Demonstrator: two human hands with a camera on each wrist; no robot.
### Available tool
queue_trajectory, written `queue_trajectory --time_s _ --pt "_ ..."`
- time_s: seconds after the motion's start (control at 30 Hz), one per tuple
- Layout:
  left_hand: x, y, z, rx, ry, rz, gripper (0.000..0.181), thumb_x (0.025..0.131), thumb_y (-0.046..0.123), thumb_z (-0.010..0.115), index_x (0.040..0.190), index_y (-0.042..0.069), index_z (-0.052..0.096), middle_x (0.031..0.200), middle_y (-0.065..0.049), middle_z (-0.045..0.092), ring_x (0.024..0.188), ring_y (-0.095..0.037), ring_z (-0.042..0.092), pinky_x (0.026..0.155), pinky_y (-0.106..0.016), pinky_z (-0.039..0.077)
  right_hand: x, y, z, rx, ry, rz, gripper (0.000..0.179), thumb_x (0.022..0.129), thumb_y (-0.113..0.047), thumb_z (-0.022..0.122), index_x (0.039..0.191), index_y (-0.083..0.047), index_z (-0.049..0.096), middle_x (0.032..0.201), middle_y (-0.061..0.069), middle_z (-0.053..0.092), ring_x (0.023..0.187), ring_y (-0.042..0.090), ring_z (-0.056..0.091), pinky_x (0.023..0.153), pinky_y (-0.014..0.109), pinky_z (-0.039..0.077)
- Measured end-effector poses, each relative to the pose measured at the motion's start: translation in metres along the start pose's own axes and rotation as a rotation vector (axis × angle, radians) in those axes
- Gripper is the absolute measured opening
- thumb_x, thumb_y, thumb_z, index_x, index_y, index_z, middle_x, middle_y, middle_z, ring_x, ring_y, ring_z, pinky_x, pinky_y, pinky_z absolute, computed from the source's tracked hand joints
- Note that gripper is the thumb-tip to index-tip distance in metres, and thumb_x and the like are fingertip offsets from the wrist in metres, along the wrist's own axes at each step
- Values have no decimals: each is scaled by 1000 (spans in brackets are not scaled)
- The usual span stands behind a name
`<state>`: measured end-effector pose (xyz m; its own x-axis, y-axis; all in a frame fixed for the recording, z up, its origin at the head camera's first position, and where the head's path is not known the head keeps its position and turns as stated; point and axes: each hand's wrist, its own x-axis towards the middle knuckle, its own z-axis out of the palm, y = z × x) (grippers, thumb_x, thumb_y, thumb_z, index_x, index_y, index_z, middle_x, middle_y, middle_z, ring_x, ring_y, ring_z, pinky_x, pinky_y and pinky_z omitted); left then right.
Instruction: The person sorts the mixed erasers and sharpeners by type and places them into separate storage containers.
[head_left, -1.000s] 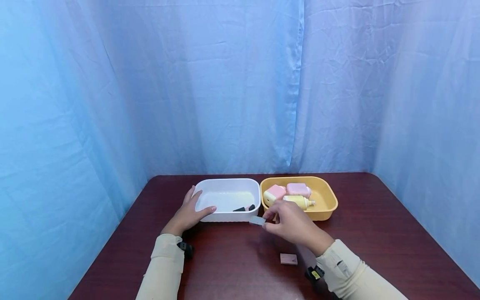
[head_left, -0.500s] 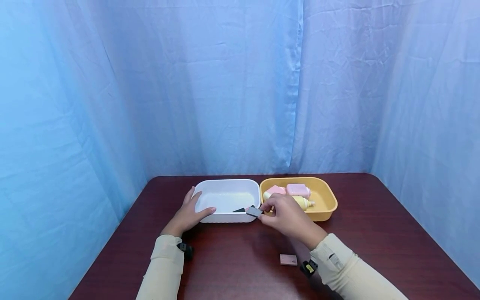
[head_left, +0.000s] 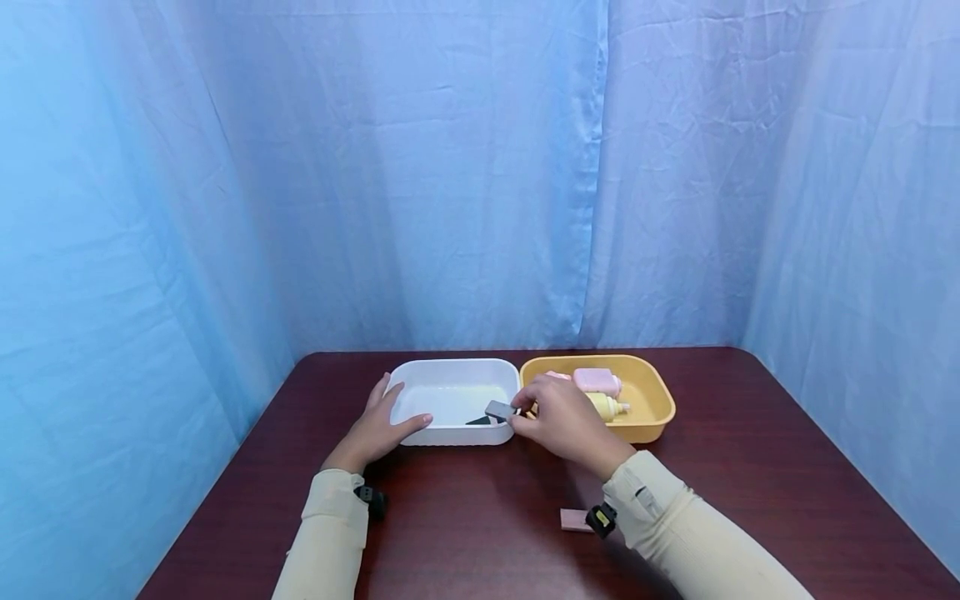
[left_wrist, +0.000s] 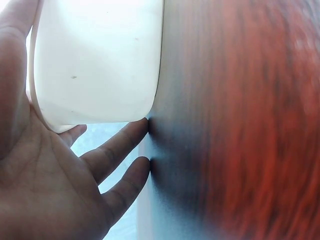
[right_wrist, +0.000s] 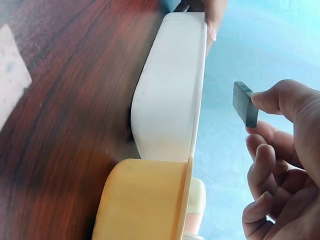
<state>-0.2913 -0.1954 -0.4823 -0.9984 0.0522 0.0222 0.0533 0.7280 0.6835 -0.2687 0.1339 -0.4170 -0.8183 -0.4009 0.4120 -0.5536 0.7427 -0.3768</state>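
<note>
My right hand (head_left: 562, 421) pinches a small flat grey rectangular block (head_left: 500, 410) between thumb and fingertips. The block overlaps the right end of the white plastic bin (head_left: 450, 435) in the head view; in the right wrist view the block (right_wrist: 245, 104) stands above the rim level. Dark pieces (head_left: 478, 421) lie in the bin's front right corner, partly hidden by the block. My left hand (head_left: 378, 425) rests at the bin's left end, fingers spread and fairly straight, thumb over the front rim. In the left wrist view its fingers (left_wrist: 117, 152) lie against the bin's end.
Right beside the white bin stands a yellow bin (head_left: 648, 432). It holds a pink bottle (head_left: 597, 381), a yellow bottle (head_left: 602, 406) and another pink thing behind my hand. A pinkish flat block (head_left: 574, 520) lies on the dark wooden table (head_left: 465, 517), partly behind my right wrist.
My right hand has carried the grey block left and away from me, from in front of the bins to over the white bin's right end. My left hand has stayed put.
</note>
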Motion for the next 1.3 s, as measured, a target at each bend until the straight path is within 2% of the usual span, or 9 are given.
queue_trajectory --time_s 0.2,0.47,0.93,1.3 --pt "0 0 0 3 4 0 111 82 75 69 166 20 23 175 -3 -5 157 -39 21 116 -70 32 3 0 -1 -12 13 29 11 80 -28 80 88 -21 81 84 -6 66 72 8 54 66 28 48" --pt "1 0 0 2 5 0 111 82 75 69 166 19 24 175 -3 -5 157 -39 22 116 -70 32 9 3 -2 -62 45 10 12 79 -27 78 89 -21 81 84 -6 66 68 8 55 59 26 46" --pt "1 -1 0 2 -1 2 111 82 75 69 166 19 24 175 -3 -5 157 -39 23 116 -70 32 19 5 6 -100 36 47 16 81 -31 78 92 -21 82 88 -4 69 72 9 58 65 30 50" --pt "1 4 -1 -4 -4 -9 110 84 71 71 166 17 23 175 -3 -4 158 -37 19 119 -67 31 25 13 12 -119 29 89 16 82 -32 79 93 -21 82 92 -4 69 76 11 60 63 31 50"
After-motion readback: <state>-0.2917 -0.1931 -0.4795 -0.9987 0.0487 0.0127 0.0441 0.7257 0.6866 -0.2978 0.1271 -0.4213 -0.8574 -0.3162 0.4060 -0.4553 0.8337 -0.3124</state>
